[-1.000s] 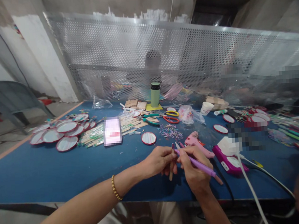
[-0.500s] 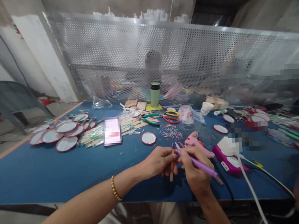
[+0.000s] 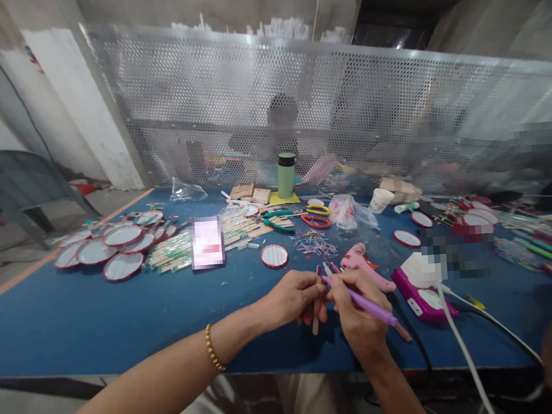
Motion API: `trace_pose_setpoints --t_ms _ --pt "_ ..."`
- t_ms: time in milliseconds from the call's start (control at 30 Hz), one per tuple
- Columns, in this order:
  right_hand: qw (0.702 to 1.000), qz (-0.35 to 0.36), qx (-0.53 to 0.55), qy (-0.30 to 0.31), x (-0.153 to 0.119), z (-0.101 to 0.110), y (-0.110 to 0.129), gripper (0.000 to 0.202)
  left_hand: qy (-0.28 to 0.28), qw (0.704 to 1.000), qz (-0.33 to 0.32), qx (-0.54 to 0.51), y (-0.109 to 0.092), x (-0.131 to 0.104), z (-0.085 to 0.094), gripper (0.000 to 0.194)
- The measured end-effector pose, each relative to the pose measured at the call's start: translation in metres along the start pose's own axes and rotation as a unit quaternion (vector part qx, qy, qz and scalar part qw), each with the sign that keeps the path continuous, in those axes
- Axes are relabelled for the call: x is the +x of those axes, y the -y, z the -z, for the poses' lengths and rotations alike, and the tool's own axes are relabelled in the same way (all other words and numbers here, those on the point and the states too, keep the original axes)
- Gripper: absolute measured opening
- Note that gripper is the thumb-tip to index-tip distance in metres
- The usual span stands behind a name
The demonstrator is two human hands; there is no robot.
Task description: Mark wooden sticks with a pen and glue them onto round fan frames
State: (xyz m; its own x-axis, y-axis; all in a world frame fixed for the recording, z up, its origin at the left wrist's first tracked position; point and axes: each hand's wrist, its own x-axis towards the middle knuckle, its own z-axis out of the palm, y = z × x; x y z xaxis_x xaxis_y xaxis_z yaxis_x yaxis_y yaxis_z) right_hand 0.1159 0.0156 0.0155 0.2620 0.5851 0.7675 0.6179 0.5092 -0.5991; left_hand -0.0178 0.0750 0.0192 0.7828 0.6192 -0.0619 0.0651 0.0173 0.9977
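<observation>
My left hand [image 3: 297, 297] pinches a flat wooden craft stick [image 3: 316, 317], held nearly upright with a purple mark at its top end. In my right hand [image 3: 364, 308] is a purple marker [image 3: 375, 308], slanting down to the right, its other end close to the stick. A white tip and a pinkish end show just above my right fingers; what they belong to is partly hidden. Under that hand, the end of a brownish stick [image 3: 402, 332] pokes out. Past both hands lies a pink glue gun [image 3: 366, 267], and a round red-rimmed disc [image 3: 274, 255] rests on the blue table [image 3: 171, 328].
More red-rimmed discs [image 3: 121, 235] are piled at left, beside bundled sticks [image 3: 172, 249] and a phone [image 3: 207, 243]. Pliers [image 3: 277, 222], elastic bands [image 3: 315, 243] and a green bottle [image 3: 286, 176] stand or lie farther back. A magenta power strip [image 3: 421, 298] with cables is at right.
The purple marker has shifted slightly in my right hand, its rear end a little lower and farther left. My left hand still holds the craft stick, almost unmoved.
</observation>
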Motion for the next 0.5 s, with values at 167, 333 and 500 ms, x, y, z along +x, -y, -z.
trace_pose_setpoints --t_ms 167,333,500 --pt "1.000 0.003 0.005 -0.005 -0.0002 -0.0007 -0.0004 0.017 -0.001 1.000 -0.001 -0.018 0.0019 0.0009 0.0002 0.057" --pt "1.000 -0.006 0.012 -0.012 0.0000 0.0004 0.0001 0.018 0.000 1.000 0.005 -0.029 0.0020 0.0015 0.0008 0.052" --pt "1.000 -0.001 0.005 -0.007 0.0001 0.0005 -0.0003 0.019 -0.003 1.000 0.005 -0.021 0.0003 0.0007 0.0002 0.052"
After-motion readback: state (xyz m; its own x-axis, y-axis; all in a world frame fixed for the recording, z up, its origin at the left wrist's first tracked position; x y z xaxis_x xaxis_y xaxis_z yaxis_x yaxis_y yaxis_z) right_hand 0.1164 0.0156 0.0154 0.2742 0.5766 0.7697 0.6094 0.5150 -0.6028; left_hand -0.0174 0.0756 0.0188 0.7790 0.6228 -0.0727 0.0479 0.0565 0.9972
